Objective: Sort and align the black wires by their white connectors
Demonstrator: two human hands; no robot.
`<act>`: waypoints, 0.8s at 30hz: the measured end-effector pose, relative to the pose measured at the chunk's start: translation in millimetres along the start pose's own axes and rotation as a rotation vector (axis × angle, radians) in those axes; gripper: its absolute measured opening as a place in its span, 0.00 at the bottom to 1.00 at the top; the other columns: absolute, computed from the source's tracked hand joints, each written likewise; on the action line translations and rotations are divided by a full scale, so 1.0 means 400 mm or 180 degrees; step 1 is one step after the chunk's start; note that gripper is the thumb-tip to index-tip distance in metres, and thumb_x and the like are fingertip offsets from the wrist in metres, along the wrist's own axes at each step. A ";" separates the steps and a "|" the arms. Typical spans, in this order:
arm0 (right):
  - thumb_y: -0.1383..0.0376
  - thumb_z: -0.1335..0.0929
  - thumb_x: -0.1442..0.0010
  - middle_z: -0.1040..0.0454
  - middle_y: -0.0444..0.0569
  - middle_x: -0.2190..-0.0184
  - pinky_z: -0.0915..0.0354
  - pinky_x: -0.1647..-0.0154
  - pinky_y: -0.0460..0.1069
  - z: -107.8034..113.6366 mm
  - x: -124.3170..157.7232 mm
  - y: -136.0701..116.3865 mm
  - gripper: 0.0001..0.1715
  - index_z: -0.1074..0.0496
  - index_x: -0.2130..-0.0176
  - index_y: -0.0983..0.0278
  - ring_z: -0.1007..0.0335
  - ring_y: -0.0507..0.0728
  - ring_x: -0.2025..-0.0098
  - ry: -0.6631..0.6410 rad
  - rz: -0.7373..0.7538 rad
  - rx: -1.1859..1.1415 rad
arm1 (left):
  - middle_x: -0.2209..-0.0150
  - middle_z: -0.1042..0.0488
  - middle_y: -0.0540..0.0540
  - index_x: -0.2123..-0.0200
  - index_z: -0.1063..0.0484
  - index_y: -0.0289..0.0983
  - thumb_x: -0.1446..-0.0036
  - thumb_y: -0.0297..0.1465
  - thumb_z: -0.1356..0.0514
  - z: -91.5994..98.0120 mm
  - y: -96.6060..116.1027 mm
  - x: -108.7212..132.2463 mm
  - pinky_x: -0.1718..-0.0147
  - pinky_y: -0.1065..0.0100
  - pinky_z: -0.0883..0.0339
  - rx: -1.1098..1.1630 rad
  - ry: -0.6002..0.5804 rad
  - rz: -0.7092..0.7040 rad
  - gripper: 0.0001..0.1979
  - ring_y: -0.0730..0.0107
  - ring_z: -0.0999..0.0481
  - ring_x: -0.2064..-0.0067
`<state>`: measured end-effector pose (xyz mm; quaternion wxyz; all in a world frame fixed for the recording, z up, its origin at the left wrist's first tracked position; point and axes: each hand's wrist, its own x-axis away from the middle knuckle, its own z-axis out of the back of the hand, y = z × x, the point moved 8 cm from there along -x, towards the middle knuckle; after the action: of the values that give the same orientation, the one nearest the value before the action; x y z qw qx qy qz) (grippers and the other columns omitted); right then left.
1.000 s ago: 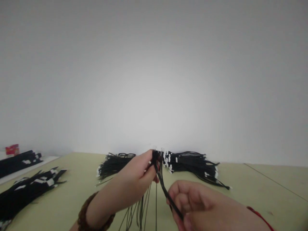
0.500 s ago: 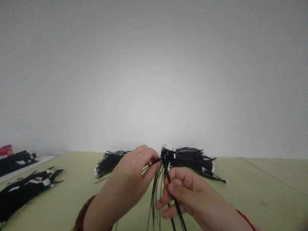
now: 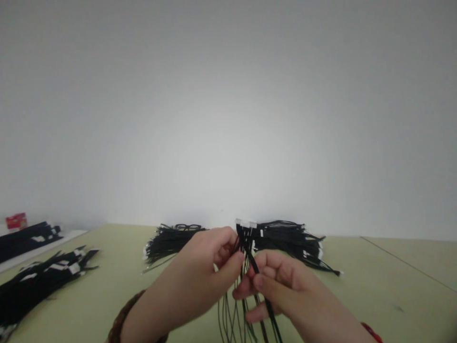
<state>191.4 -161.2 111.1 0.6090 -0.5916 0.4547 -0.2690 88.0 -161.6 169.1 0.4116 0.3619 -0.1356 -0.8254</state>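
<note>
The left hand [image 3: 193,269] and right hand [image 3: 282,286] each pinched black connector wires [image 3: 248,247] — more wire bundles [image 3: 285,231] lay on the desk [image 3: 392,271].

Plain white wall [image 3: 228,119], pale green table [image 3: 392,271] w/ seam [image 3: 403,260], soft light

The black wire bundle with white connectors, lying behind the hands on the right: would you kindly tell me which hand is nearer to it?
Right. The right hand is just in front of the black wire bundle with white connectors, overlapping it in view; the left hand is farther away, to the bundle's left.
</note>
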 end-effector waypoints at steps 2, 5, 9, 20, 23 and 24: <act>0.54 0.29 0.45 0.27 0.48 0.69 0.30 0.68 0.47 0.010 -0.003 -0.007 0.17 0.31 0.67 0.66 0.30 0.54 0.64 0.0063 0.0088 0.0077 | 0.77 0.34 0.54 0.74 0.37 0.39 0.42 0.28 0.49 -0.018 -0.004 0.003 0.76 0.71 0.40 0.0526 -0.0311 0.0171 0.08 0.72 0.34 0.75; 0.56 0.31 0.42 0.27 0.48 0.71 0.31 0.71 0.46 0.013 -0.005 -0.020 0.15 0.31 0.69 0.66 0.30 0.53 0.67 0.0064 0.0306 0.0242 | 0.74 0.30 0.51 0.70 0.34 0.38 0.41 0.26 0.53 -0.049 0.001 0.012 0.72 0.70 0.33 0.1482 -0.0834 0.0344 0.11 0.72 0.30 0.72; 0.58 0.32 0.42 0.28 0.48 0.68 0.30 0.74 0.45 0.015 0.000 -0.029 0.11 0.29 0.64 0.65 0.31 0.53 0.68 0.0133 0.0501 0.0568 | 0.72 0.29 0.49 0.67 0.31 0.38 0.41 0.25 0.55 -0.048 -0.011 0.008 0.72 0.68 0.28 0.1558 -0.0675 0.0332 0.13 0.71 0.27 0.73; 0.61 0.35 0.39 0.32 0.44 0.68 0.29 0.77 0.46 0.039 -0.003 -0.022 0.07 0.37 0.60 0.59 0.32 0.53 0.68 0.0422 0.0917 0.0685 | 0.68 0.30 0.50 0.68 0.28 0.38 0.46 0.27 0.43 -0.031 -0.003 0.001 0.77 0.73 0.31 0.0604 -0.0313 0.0042 0.04 0.73 0.28 0.73; 0.61 0.36 0.38 0.35 0.42 0.71 0.31 0.77 0.46 0.035 -0.003 -0.021 0.07 0.35 0.67 0.62 0.35 0.50 0.75 0.0452 0.0825 0.0946 | 0.71 0.30 0.51 0.71 0.28 0.38 0.47 0.25 0.40 -0.015 0.023 -0.003 0.72 0.71 0.35 -0.0053 -0.0107 -0.0327 0.03 0.71 0.29 0.70; 0.60 0.37 0.39 0.35 0.42 0.72 0.32 0.77 0.46 0.035 -0.002 -0.020 0.10 0.34 0.68 0.63 0.36 0.49 0.76 0.0452 0.0746 0.0911 | 0.72 0.30 0.51 0.71 0.28 0.38 0.47 0.24 0.40 -0.014 0.031 -0.003 0.71 0.70 0.36 -0.0195 -0.0082 -0.0422 0.04 0.71 0.30 0.69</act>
<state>204.9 -155.0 117.3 0.6804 -0.4216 0.5194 -0.2992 99.9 -168.0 172.3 0.3651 0.3466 -0.0912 -0.8592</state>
